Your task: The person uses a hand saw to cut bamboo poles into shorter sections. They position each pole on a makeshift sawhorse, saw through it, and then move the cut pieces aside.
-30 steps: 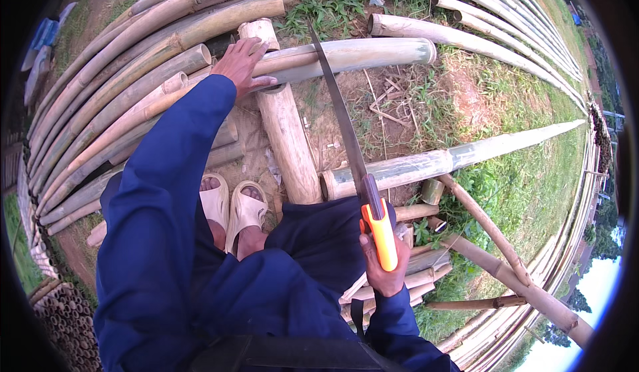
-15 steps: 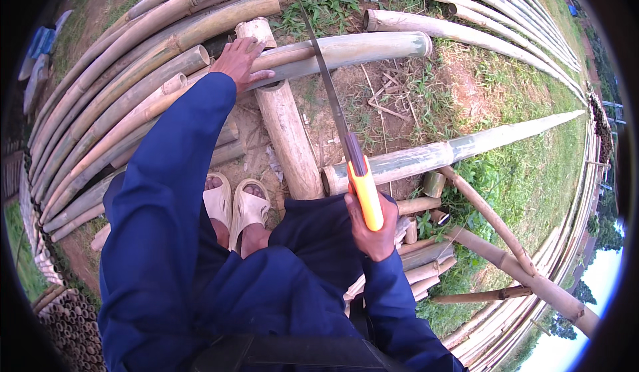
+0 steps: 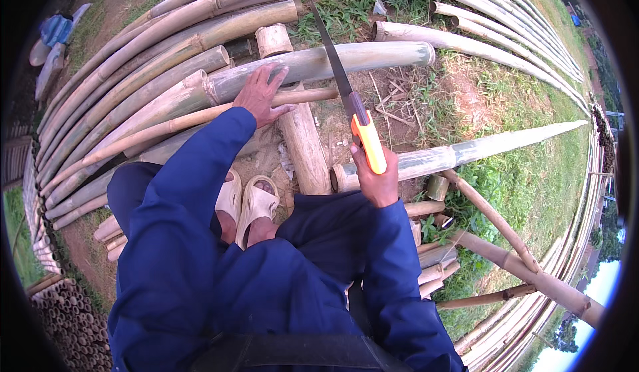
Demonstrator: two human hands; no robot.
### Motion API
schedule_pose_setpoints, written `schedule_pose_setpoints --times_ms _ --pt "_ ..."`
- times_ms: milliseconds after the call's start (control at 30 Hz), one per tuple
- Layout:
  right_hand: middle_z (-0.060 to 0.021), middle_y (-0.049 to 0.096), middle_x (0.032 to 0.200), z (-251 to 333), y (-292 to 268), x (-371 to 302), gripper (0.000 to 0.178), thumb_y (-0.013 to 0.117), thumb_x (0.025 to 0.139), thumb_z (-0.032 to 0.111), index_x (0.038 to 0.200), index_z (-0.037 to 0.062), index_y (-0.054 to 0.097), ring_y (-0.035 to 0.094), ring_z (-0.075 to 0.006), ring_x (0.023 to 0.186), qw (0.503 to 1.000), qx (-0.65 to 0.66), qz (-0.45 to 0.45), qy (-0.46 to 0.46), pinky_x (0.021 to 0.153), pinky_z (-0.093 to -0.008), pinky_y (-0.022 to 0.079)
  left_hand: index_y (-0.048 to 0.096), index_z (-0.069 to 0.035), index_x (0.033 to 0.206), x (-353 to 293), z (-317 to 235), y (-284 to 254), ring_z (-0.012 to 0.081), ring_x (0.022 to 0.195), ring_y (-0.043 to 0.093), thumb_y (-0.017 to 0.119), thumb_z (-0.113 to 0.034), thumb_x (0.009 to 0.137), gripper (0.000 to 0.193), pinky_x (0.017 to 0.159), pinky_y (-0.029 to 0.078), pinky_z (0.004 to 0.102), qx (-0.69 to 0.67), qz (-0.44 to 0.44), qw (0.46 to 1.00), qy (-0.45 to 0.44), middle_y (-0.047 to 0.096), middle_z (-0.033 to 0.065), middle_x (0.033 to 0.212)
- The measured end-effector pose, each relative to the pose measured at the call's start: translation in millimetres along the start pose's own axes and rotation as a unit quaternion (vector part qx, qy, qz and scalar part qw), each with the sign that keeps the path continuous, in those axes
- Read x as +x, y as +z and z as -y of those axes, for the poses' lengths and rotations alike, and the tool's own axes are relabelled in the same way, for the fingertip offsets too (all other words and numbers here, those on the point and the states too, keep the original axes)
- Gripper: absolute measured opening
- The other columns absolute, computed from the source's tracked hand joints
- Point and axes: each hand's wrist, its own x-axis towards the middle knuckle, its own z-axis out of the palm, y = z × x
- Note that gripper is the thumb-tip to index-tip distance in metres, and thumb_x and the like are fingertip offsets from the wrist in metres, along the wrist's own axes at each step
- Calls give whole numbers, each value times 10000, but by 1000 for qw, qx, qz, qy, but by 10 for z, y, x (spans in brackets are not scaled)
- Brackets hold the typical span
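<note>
The thick, pale grey-green bamboo pole (image 3: 386, 55) lies across the far middle, from the row of long, tan bamboo poles (image 3: 180, 51) on the left to a blunt end on the right, over a stout, pale wooden log (image 3: 307, 149). The left hand (image 3: 261, 97) rests on it with fingers spread and loose rather than wrapped around; a thin, tan bamboo pole (image 3: 193, 120) runs just on its near side, partly hidden by the wrist. The right hand (image 3: 378, 180), nearer and to the right, has its fingers closed around the orange-yellow handle of a long, dark-bladed hand saw (image 3: 338, 65), whose blade crosses above the thick pole, its tip pointing far; whether the teeth touch cannot be told. As for progress, the work appears to be at the setting-up stage: the thick pole is in place over the log, but no cut shows beside the blade, so any sawing there seems yet to be done. Short, pale bamboo pieces (image 3: 437, 265) lie near right, apparently already cut.
</note>
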Motion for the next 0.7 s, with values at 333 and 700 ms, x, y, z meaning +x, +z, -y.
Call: schedule_pose_setpoints --times_ms 333,700 --pt "35 537 633 -107 -59 31 235 739 950 134 787 6 629 464 -52 589 998 43 -12 35 540 -264 386 565 -131 1354 -608 -87 -321 375 1003 689 663 -752 807 834 862 516 513 -34 247 968 -32 710 159 1089" --pt "-3 555 588 -105 -11 22 167 687 983 113 856 19 633 493 -73 483 995 98 -2 29 479 -246 402 660 -105 1065 -1476 -284 -75 380 696 723 595 -679 905 600 572 515 520 43 224 967 -117 701 180 708"
